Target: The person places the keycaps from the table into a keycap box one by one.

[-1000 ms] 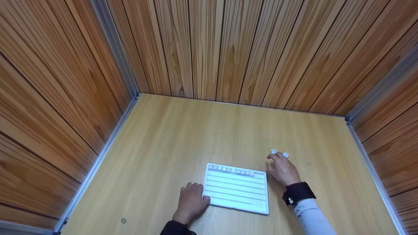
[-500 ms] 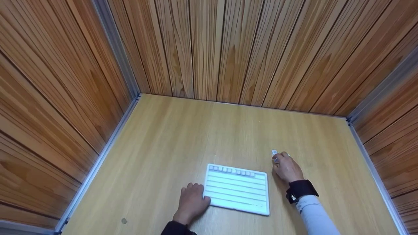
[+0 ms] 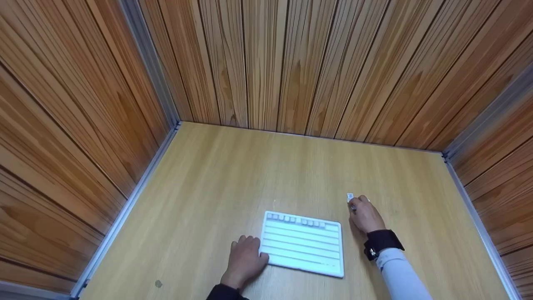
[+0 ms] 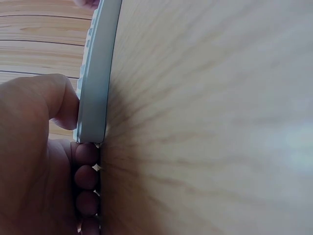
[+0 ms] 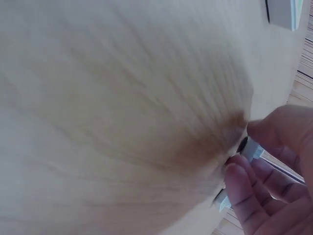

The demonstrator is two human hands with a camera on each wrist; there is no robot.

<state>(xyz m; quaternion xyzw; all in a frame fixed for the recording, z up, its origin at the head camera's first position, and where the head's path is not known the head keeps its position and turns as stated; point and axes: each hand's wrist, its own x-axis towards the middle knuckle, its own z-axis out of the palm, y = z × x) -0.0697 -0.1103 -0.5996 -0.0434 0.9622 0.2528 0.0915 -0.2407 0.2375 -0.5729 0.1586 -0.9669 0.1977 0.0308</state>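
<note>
A white ridged board lies flat, with several small white tiles along its top ridge. My left hand holds its lower left corner. In the left wrist view the bent thumb presses on the face of the board, and the fingertips rest at its end. Right of the board, my right hand pinches a small white tile with a dark underside between thumb and fingertips, close over the table. A second tile lies just beyond its fingertips. Another tile shows beside the fingers in the right wrist view.
The wooden tabletop is bounded by plank walls at the back and both sides, with metal strips along the side edges. A round dark spot marks the table at the lower left.
My right hand has moved slightly right and its fingers have closed on a tile among the loose ones. The left hand and the board stay in place.
</note>
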